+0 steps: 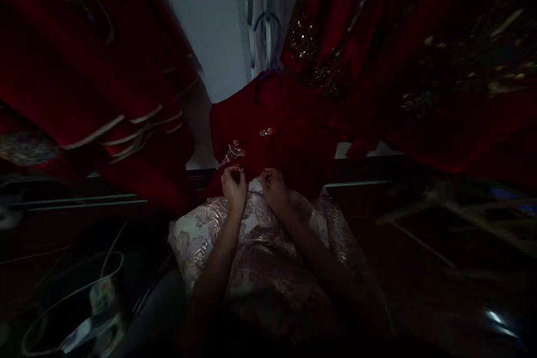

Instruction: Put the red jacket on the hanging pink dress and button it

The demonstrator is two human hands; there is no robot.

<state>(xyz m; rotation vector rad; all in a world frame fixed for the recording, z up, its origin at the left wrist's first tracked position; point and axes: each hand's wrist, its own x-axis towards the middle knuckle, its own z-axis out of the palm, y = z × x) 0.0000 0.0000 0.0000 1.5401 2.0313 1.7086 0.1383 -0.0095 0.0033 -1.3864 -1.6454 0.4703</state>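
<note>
Red garment (293,112): directly ahead of both hands, its body rising beyond the fingertips; hook of a dark blue hanger (278,39) stands above its upper edge. Lower part reaches down to the hands, meeting the patterned cloth (260,268) spread over the lap.

Left hand (234,184): at the garment's lower part, thumb and fingers curled toward each other, fingertips at the red fabric. Larger beaded motif (235,151) lies just beyond these fingertips. Whether anything is pinched: cannot tell, too dark.

Right hand (273,187): level with the left, a short gap between them. Fingers bent, tips at a small beaded piece (264,174) on the garment's lower part. Contact likely; firm grip on bead or fabric cannot be confirmed. Second small motif (265,132) sits higher, beyond the gap between the hands.

Both forearms cross above the patterned cloth, which is pale with shiny figures.

Surroundings: red drape (104,67) with light trim at left; red drape with gold sequins (302,39) at right; pale panel (201,22) behind. Lower left, well apart from the hands: round bin (122,263), light-coloured scraps (102,295) inside. Light dim, edges blurred.
</note>
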